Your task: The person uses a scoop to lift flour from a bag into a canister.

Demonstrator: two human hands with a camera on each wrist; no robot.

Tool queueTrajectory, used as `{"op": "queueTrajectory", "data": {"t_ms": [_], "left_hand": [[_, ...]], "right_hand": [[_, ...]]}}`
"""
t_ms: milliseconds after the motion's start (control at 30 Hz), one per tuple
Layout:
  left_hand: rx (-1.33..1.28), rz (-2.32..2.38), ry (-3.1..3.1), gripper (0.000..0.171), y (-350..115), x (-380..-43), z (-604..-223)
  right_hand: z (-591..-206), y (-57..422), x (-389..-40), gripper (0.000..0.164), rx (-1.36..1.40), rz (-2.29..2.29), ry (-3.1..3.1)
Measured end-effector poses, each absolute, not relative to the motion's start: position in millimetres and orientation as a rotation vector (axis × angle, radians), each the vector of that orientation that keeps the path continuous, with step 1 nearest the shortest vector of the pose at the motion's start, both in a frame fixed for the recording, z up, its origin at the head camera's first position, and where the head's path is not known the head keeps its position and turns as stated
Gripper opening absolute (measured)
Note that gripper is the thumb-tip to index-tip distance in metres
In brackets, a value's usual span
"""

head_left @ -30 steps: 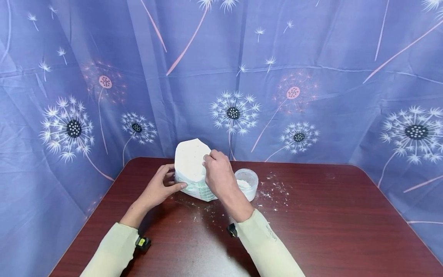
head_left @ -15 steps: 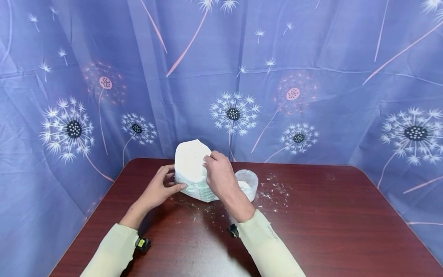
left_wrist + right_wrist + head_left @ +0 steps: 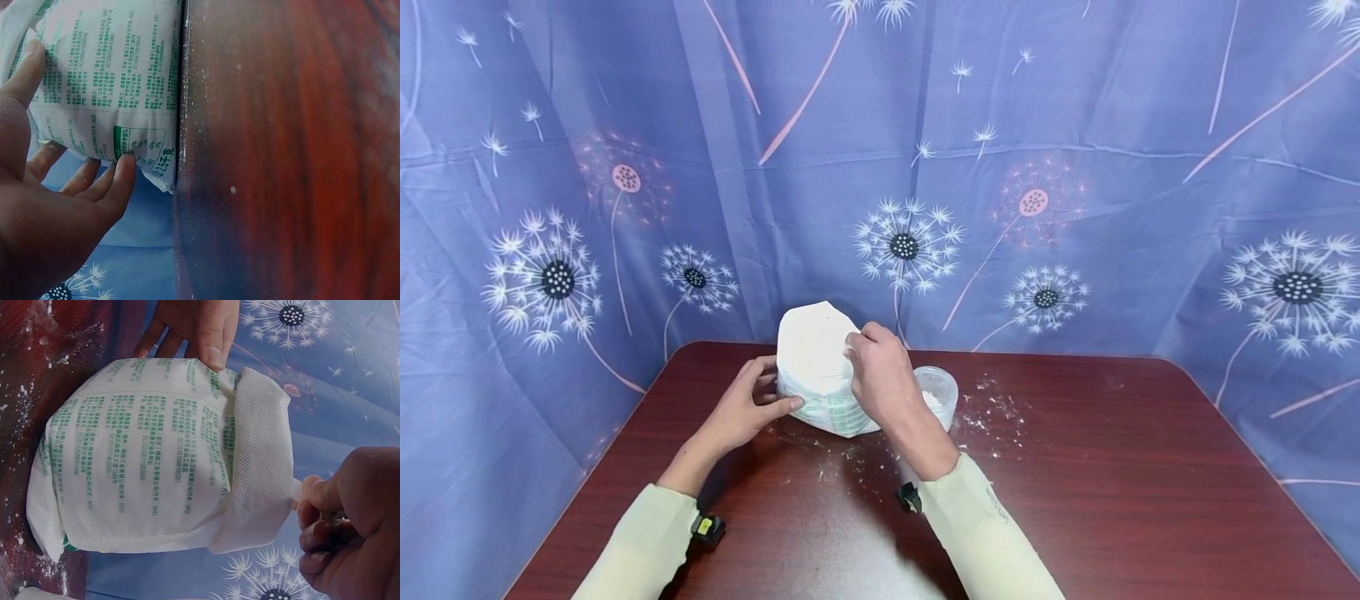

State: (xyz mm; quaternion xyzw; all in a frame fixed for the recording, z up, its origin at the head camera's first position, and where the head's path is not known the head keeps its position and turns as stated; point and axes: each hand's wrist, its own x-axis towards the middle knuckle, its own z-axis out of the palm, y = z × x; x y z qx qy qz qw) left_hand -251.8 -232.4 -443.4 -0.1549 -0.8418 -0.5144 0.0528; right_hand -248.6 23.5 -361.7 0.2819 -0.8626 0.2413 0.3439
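Head: open bag (image 3: 814,354) on table (image 3: 1135,475), beside tub (image 3: 951,402) | Left wrist: left hand (image 3: 57,203), fingers spread, touches bag's printed side | Right wrist: right hand (image 3: 365,519), fingers curled, pinches pale item (image 3: 298,487), mostly hidden, at bag's rim

Pale glare on the tabletop (image 3: 835,546), left wrist view dimmer

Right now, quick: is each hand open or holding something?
Left hand: open, touching the white bag.
Right hand: closed, pinching a small pale item by the bag's rim; what it is, unclear.
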Motion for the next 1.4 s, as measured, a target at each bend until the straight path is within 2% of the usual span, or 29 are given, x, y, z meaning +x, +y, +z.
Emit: {"op": "queueTrajectory", "data": {"t_ms": [600, 1400], "left_hand": [[-0.473, -1.582, -2.553, 0.071, -232.5, -252.0, -442.8], [-0.472, -1.578, -2.564, 0.073, -233.6, -251.0, -441.7]], "right_hand": [[-349.3, 40.8, -249.1, 0.011, 0.68, 0.8, -2.229], [-347.4, 63.8, -249.5, 0.009, 0.629, 1.009, -2.19]]}}
